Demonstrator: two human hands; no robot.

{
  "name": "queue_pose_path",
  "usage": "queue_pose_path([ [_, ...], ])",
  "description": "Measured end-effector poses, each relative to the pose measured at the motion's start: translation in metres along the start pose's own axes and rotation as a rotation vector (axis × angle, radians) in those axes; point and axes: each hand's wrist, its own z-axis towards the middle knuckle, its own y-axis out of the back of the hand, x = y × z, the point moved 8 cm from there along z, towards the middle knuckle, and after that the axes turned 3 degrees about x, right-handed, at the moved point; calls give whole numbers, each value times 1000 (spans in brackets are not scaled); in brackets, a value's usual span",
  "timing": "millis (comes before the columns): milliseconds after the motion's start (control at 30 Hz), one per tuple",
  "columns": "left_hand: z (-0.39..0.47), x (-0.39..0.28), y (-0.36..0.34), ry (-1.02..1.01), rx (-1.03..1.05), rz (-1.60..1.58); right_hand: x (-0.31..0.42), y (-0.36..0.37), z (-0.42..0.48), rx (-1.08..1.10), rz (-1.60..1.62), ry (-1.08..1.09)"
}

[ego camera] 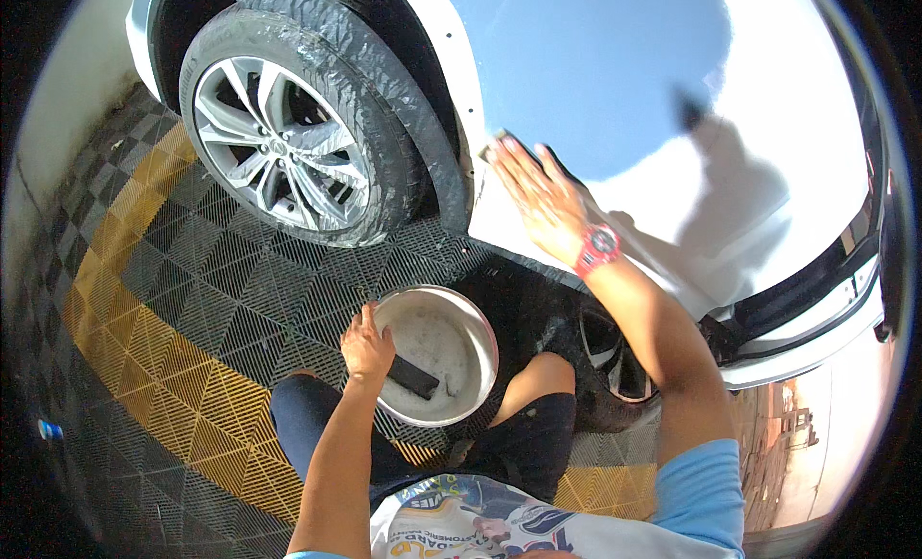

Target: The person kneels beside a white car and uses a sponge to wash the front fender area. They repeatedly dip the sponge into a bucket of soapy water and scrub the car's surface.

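Observation:
My left hand (367,343) grips the left rim of a round pail (492,343), its fingers hooked over the edge. Cloudy whitish water fills the bottom of the pail. A black rectangular block (413,377) lies in it just below that hand. My right hand (533,191), with a red watch (599,246) on the wrist, presses flat on a thin dark sanding pad (570,174). The pad, mostly covered by the palm, rests against the white car body panel (591,76) near the wheel arch edge. How the fingers hold it is partly hidden.
A car wheel (277,148) with a whitish-smeared tire stands left of the panel, with black plastic sheeting (403,98) behind it. Black and yellow slatted floor tiles (180,357) lie below. Another wheel (619,357) sits under my right forearm. A small blue object (50,430) lies far left.

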Motion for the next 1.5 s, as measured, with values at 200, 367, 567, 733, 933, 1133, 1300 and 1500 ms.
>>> queue_pose_path([
  [200,0,-10,5,-6,28,20,3,-23,-28,28,8,-30],
  [367,-1,-3,5,-21,-18,-22,-6,9,7,-109,68,-76],
  [567,-1,-7,8,-32,-26,-74,-26,-31,-76,-92,133,-219],
  [733,0,-12,7,-36,-4,-66,-55,-37,-113,-75,22,-233],
  [933,-3,-4,12,-1,4,-9,-86,-12,-110,21,-5,-223],
  [1133,-2,-2,-1,-26,20,-27,-98,-25,-137,163,-618,-142],
  [1300,-6,0,12,-35,-14,-36,-83,0,-89,-32,-184,-146],
  [1500,1,-1,-3,-27,31,-80,-124,-19,-167,31,-279,-266],
])
